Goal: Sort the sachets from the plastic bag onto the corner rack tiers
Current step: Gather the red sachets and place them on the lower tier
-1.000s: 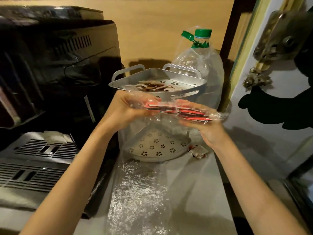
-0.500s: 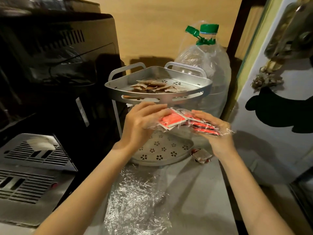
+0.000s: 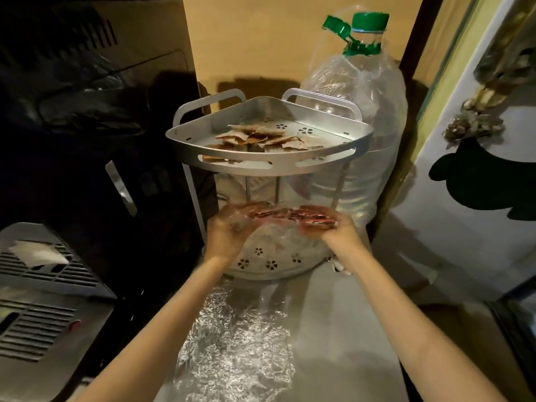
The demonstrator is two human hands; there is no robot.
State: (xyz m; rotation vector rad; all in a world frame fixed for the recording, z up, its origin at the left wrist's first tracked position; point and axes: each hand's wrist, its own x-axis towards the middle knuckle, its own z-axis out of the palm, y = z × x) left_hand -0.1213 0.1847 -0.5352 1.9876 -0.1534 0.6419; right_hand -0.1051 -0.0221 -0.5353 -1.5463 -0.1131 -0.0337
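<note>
A silver two-tier corner rack (image 3: 272, 166) stands on the counter. Its top tier holds several brown sachets (image 3: 261, 137). The lower tier (image 3: 269, 264) has flower-shaped holes. Between the tiers, just above the lower one, both hands hold a bundle of red sachets (image 3: 293, 216) wrapped in a clear plastic bag (image 3: 269, 236). My left hand (image 3: 232, 227) grips the bundle's left end and my right hand (image 3: 330, 224) grips its right end. The hands and bundle are blurred. The bag's loose plastic hangs down over the lower tier.
A big clear water bottle (image 3: 365, 111) with a green cap stands behind the rack on the right. A black appliance (image 3: 87, 126) fills the left side, with a grey vented surface (image 3: 37, 285) below it. Crinkled foil (image 3: 235, 349) lies on the counter in front. One sachet (image 3: 339, 266) lies right of the rack.
Both hands moved forward and down with the bagged red sachets, from in front of the top tier into the gap above the lower tier. The view has come closer to the rack.
</note>
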